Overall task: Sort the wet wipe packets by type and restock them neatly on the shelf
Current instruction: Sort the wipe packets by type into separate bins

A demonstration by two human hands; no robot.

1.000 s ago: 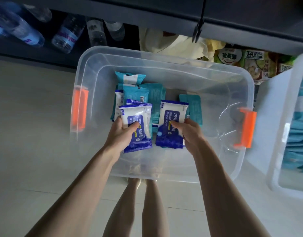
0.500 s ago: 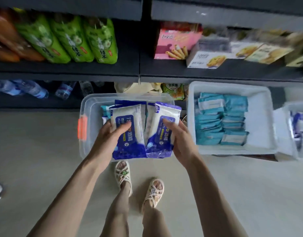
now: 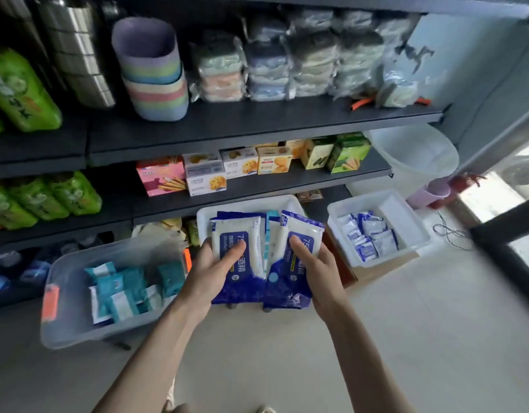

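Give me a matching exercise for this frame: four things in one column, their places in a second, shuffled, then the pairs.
Things:
1. teal packets
2. small blue packets
3. cookie boxes
4. bowl stack

Places:
A. on the top shelf, left of the wrapped bundles
B. in the clear bin with orange latches, on the floor at left
C. in the white bin on the floor at right
D. on the middle shelf, above the bins

Pairs: 1-B, 2-C, 3-D, 4-A
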